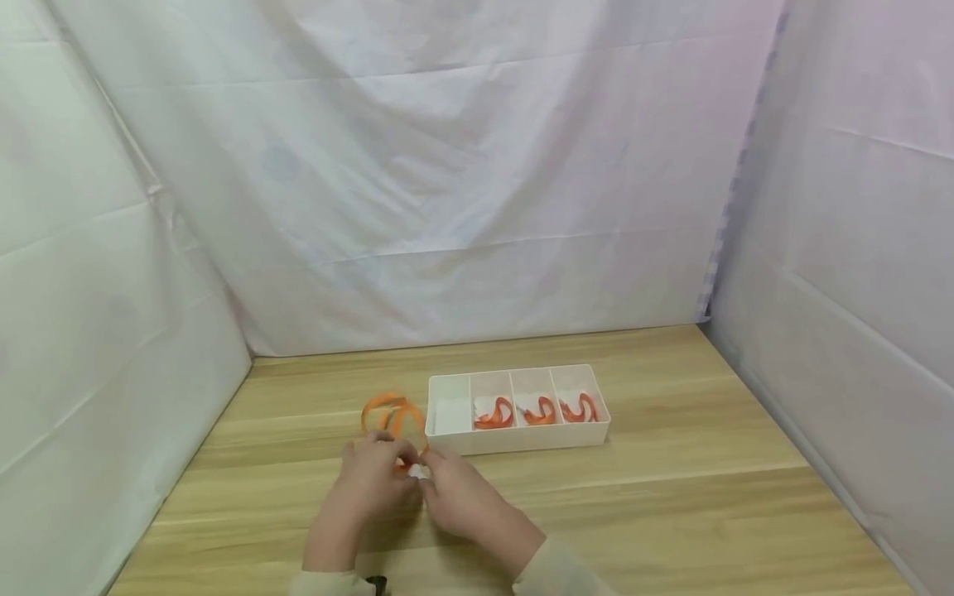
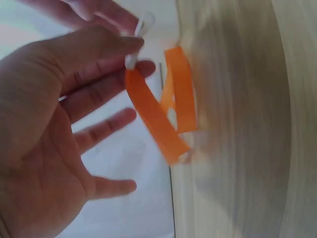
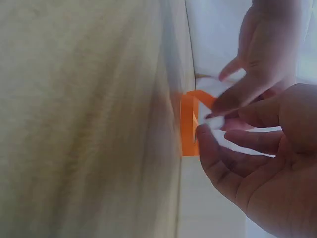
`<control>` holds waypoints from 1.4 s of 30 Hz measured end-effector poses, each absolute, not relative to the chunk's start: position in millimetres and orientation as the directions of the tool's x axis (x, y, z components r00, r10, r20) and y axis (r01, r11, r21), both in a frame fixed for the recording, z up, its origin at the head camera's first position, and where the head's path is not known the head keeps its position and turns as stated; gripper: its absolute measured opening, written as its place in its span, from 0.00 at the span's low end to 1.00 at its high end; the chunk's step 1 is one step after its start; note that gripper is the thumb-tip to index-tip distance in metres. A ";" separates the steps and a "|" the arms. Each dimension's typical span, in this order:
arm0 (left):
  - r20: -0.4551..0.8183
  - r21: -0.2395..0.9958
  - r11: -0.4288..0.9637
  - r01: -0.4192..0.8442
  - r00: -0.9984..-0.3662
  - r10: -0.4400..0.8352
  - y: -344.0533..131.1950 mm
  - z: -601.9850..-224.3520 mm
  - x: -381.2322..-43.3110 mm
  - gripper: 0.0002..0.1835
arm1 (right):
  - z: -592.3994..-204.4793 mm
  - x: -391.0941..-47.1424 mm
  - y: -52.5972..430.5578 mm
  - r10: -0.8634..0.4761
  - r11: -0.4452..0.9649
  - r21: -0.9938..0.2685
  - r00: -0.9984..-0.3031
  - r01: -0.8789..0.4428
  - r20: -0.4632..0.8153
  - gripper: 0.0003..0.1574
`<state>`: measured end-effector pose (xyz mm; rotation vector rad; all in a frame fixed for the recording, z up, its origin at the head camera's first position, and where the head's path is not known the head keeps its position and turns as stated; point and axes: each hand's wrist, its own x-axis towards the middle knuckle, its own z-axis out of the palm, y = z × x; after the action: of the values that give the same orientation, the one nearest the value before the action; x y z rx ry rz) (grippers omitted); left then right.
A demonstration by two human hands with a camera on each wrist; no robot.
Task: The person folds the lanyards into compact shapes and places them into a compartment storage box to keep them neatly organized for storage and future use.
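Note:
An orange ribbon lanyard [image 1: 386, 403] lies looped on the table beside the box's left end, with a small white end piece [image 1: 419, 471] between my hands. My left hand [image 1: 373, 476] pinches that end between thumb and forefinger; its other fingers are spread, as the left wrist view shows. A thin white loop [image 2: 148, 20] sticks out past the left thumb. My right hand [image 1: 464, 494] meets it from the right, the white piece [image 3: 215, 122] between its thumb and fingertip. The ribbon [image 2: 153, 116] hangs from the left fingertips.
Just beyond my hands stands a white box [image 1: 522, 440] with several compartments. Three hold folded orange ribbons [image 1: 495, 414] with white parts; the leftmost compartment [image 1: 451, 410] shows a bare floor. White cloth [image 1: 447, 182] encloses the wooden table [image 1: 671, 488] at the back and sides.

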<state>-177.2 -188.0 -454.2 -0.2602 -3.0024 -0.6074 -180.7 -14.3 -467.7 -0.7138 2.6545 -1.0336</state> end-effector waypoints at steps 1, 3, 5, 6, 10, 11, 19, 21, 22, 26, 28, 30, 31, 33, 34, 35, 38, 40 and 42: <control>0.104 0.399 0.896 0.196 -0.980 0.168 -185.6 -452.8 -175.3 0.11 | -469.1 -181.5 -12.7 -0.499 0.628 -0.698 -0.866 -0.344 -0.023 0.19; 0.108 0.441 0.871 0.219 -0.976 0.190 -181.2 -451.3 -173.1 0.11 | -470.9 -184.1 -8.4 -0.484 0.601 -0.737 -0.875 -0.308 -0.029 0.17; 0.119 0.468 0.851 0.240 -0.971 0.209 -177.2 -451.3 -172.9 0.11 | -470.4 -186.7 -2.9 -0.468 0.566 -0.783 -0.883 -0.259 -0.046 0.15; 0.122 0.484 0.839 0.248 -0.969 0.215 -175.2 -451.8 -173.0 0.11 | -469.4 -188.1 0.5 -0.459 0.556 -0.795 -0.887 -0.243 -0.050 0.14; 0.125 0.504 0.813 0.289 -0.957 0.263 -167.3 -454.5 -175.3 0.11 | -463.1 -191.7 14.2 -0.477 0.538 -0.808 -0.877 -0.239 -0.058 0.09; 0.119 0.508 0.807 0.301 -0.953 0.280 -165.4 -454.7 -175.9 0.11 | -461.6 -191.9 17.7 -0.488 0.541 -0.805 -0.870 -0.244 -0.064 0.09; 0.002 0.622 0.707 0.337 -0.903 0.430 -156.6 -455.6 -179.2 0.11 | -450.9 -195.2 53.1 -0.521 0.598 -0.763 -0.843 -0.246 -0.136 0.11; -0.030 0.637 0.706 0.310 -0.905 0.425 -156.9 -456.0 -179.4 0.11 | -447.8 -196.9 64.1 -0.519 0.616 -0.744 -0.843 -0.258 -0.137 0.11; -0.047 0.639 0.711 0.293 -0.908 0.416 -157.5 -456.1 -179.3 0.11 | -446.4 -197.7 70.0 -0.518 0.623 -0.738 -0.844 -0.260 -0.139 0.11; -0.037 0.647 0.704 0.293 -0.910 0.412 -162.2 -456.8 -180.7 0.08 | -440.3 -199.9 97.5 -0.485 0.640 -0.734 -0.861 -0.229 -0.154 0.12; -0.016 0.654 0.694 0.302 -0.911 0.411 -166.4 -457.0 -181.7 0.08 | -438.7 -201.8 112.9 -0.446 0.661 -0.722 -0.881 -0.205 -0.159 0.13; -0.010 0.668 0.683 0.294 -0.915 0.404 -171.5 -456.1 -182.1 0.07 | -437.8 -204.2 128.6 -0.400 0.689 -0.702 -0.903 -0.181 -0.159 0.14; -0.020 0.680 0.679 0.278 -0.918 0.396 -174.4 -455.5 -182.1 0.07 | -437.5 -205.6 136.5 -0.377 0.701 -0.693 -0.913 -0.170 -0.158 0.14; -0.049 0.701 0.672 0.238 -0.924 0.379 -180.1 -453.5 -181.5 0.07 | -437.6 -208.3 151.6 -0.334 0.724 -0.675 -0.928 -0.140 -0.166 0.17; -0.064 0.713 0.666 0.219 -0.926 0.373 -182.9 -452.2 -181.0 0.08 | -437.6 -209.3 158.9 -0.315 0.732 -0.670 -0.934 -0.125 -0.170 0.17; -0.083 0.728 0.657 0.195 -0.926 0.367 -185.7 -450.8 -180.5 0.09 | -437.7 -210.1 165.9 -0.299 0.736 -0.668 -0.937 -0.108 -0.179 0.17; -0.123 0.761 0.633 0.142 -0.927 0.355 -193.9 -447.1 -179.4 0.11 | -439.2 -212.5 184.9 -0.261 0.743 -0.666 -0.944 -0.064 -0.201 0.16; -0.141 0.776 0.620 0.116 -0.926 0.349 -199.3 -445.3 -178.9 0.13 | -440.6 -213.8 195.7 -0.240 0.748 -0.662 -0.948 -0.044 -0.208 0.13; -0.157 0.782 0.618 0.086 -0.931 0.329 -205.1 -444.7 -178.1 0.14 | -441.8 -215.0 205.1 -0.219 0.760 -0.649 -0.952 -0.031 -0.212 0.11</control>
<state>-178.1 -205.1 -444.7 -0.4049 -3.0775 -1.4610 -215.0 205.1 -441.8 -0.1949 2.6827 -0.9817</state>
